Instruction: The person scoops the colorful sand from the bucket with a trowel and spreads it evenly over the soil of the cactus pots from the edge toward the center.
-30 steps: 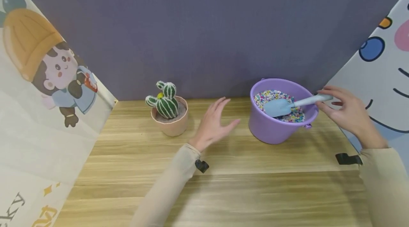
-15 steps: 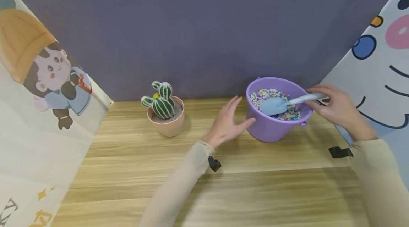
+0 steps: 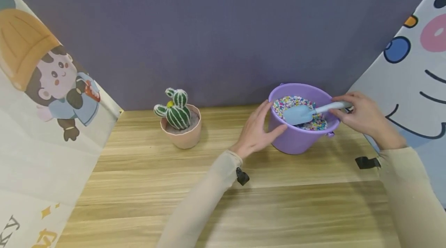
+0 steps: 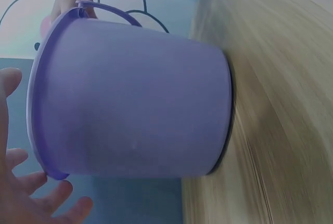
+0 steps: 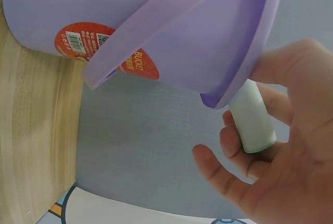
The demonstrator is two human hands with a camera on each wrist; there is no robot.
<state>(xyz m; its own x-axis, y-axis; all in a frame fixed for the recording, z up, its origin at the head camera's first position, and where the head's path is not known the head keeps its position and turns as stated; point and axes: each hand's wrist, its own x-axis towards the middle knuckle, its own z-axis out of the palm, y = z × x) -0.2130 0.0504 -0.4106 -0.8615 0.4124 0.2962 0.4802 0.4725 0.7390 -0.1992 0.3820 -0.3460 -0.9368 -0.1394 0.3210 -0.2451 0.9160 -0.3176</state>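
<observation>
A purple bucket (image 3: 296,139) stands upright on the wooden table, filled partway with small multicoloured beads (image 3: 290,102). On the beads lies a light blue toy shovel (image 3: 299,115), its pale handle (image 5: 253,120) leaning out over the right rim. My left hand (image 3: 256,131) is at the bucket's left side, thumb and fingers spread apart, fingertips close to the rim. At the right rim, my right hand (image 3: 362,116) surrounds the handle end loosely; in the right wrist view its thumb meets the rim and the other fingers are spread behind the handle.
A knitted cactus (image 3: 178,116) in a peach pot (image 3: 186,139) stands left of the bucket. Behind the table (image 3: 139,186) rises a grey-blue panel (image 3: 195,38). Cartoon-printed panels (image 3: 418,97) flank both sides. The bucket's carry handle (image 5: 151,21) hangs down along its side.
My left hand has moved right, from beside the cactus pot up to the bucket's left rim. My right hand has come slightly closer to the right rim. The shovel stays on the beads.
</observation>
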